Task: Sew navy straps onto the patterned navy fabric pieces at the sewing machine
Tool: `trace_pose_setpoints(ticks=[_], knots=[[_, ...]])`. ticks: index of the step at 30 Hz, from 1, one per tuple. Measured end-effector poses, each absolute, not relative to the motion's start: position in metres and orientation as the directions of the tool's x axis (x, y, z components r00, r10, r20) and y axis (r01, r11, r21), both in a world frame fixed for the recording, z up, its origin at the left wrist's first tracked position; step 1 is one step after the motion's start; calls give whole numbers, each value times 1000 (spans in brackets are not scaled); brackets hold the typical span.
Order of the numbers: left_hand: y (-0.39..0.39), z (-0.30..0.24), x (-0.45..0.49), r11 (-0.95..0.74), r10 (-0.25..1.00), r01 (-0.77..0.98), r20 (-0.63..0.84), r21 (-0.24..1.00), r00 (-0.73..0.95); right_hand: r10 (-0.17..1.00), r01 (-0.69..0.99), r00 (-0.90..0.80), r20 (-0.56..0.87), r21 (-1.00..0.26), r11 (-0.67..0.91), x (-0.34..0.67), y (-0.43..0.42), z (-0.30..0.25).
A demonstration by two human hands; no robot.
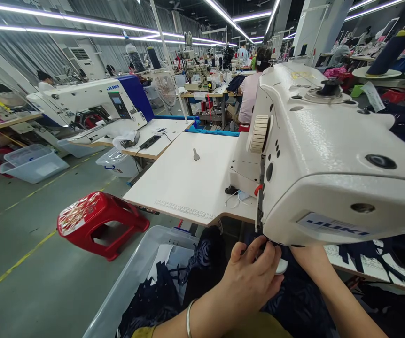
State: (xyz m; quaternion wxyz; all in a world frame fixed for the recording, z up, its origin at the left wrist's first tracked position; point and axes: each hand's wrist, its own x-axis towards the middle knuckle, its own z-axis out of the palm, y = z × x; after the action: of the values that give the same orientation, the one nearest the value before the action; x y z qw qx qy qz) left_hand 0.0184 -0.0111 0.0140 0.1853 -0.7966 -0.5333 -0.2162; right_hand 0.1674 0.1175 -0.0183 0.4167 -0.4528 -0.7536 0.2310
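My left hand (252, 277) is at the needle end of a white sewing machine (339, 145) marked JUKI. Its fingers are bent and pinched together; what lies between them is hidden. A small white rounded part (282, 266) shows beside the fingertips. Only the wrist and back edge of my right hand (304, 256) show, because the machine head covers its fingers. Below both hands hangs dark navy patterned fabric (297, 300), running down over my lap.
A clear plastic bin (114, 291) with navy cloth pieces (153, 300) stands at my left, near a red stool (100, 225). A small metal piece (196, 155) lies on the white table (174, 173). Another sewing machine (93, 103) stands left; a person in pink (248, 96) sits ahead.
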Motion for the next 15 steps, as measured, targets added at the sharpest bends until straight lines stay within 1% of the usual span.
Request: trace_pose_setpoints(ticks=[3,9,15], knots=[[-12,15,19,-358,782,933,532,-44,325,872,490,-239,428,-722,489,167,117,-20],[-11,14,18,-367,770,929,545,-48,332,870,482,-230,435,-726,491,167,116,-24],[-11,13,18,-360,771,930,540,-67,337,880,449,-220,420,-758,474,169,116,-28]])
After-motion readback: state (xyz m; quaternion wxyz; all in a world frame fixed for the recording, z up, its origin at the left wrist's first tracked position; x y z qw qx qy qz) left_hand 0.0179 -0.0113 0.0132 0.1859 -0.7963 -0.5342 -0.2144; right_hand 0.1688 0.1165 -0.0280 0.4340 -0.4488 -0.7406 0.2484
